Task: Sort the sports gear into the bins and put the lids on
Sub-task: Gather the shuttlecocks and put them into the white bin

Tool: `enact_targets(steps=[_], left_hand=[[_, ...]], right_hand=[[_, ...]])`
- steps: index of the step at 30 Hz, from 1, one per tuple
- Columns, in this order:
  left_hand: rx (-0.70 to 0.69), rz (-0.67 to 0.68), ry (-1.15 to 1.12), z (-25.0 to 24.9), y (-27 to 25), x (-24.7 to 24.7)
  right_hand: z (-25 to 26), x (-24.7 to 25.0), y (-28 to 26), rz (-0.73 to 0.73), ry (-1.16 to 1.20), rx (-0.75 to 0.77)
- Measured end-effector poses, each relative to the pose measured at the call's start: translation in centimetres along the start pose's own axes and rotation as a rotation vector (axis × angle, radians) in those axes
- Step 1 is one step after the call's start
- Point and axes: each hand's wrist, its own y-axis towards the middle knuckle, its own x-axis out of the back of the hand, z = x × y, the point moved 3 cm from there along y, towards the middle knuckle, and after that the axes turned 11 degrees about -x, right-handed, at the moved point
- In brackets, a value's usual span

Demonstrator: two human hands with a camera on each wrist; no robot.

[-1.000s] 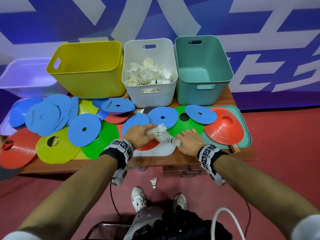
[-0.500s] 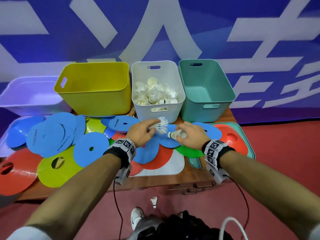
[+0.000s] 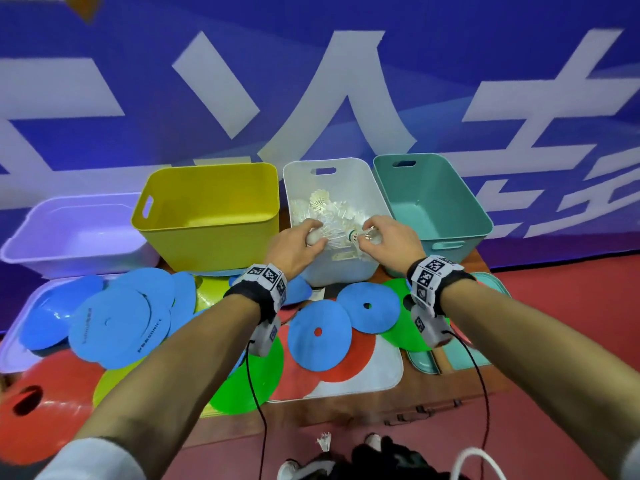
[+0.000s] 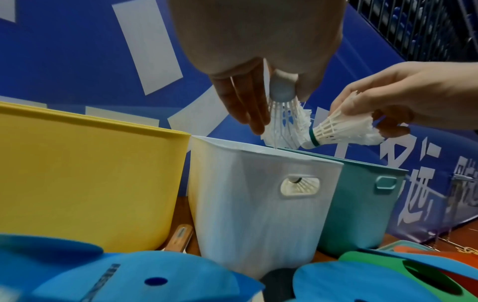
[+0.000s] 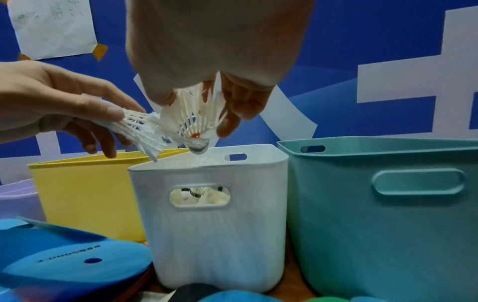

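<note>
My left hand (image 3: 298,242) pinches a white shuttlecock (image 3: 323,235) by its cork, feathers pointing down toward the white bin (image 3: 341,271). In the left wrist view that shuttlecock (image 4: 287,122) hangs just above the bin's rim (image 4: 258,151). A second shuttlecock (image 3: 360,235) is held by its feathers in my right hand (image 3: 384,237). Its cork (image 5: 198,146) points down over the bin's opening. The two shuttlecocks touch. Several shuttlecocks (image 3: 322,206) lie inside the white bin.
A yellow bin (image 3: 207,237) stands left of the white one, a teal bin (image 3: 443,202) right, a lilac bin (image 3: 69,237) far left. Blue (image 3: 117,323), red (image 3: 45,403) and green (image 3: 242,386) discs cover the table over flat lids (image 3: 374,372). One shuttlecock (image 3: 324,441) lies on the floor.
Both hands lifted their shuttlecocks off the discs and carried them forward, from the table's front to just above the white bin.
</note>
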Motion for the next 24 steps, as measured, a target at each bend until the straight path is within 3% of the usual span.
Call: enact_targets(steps=[14,20,24], left_hand=[[0.157,0.022,0.200,0.9,6.0,0.2],[0.183,0.025,0.226,1.3,9.5,-0.3],[0.194,0.064,0.162,2.4,11.0,-0.8]], right_hand=[[-0.3,0.7,7.5,0.124,-0.054,-0.010],[-1.2,0.7,11.6,0.125,0.070,-0.026],[-0.8,0.3,13.2,0.256,0.187,0.003]])
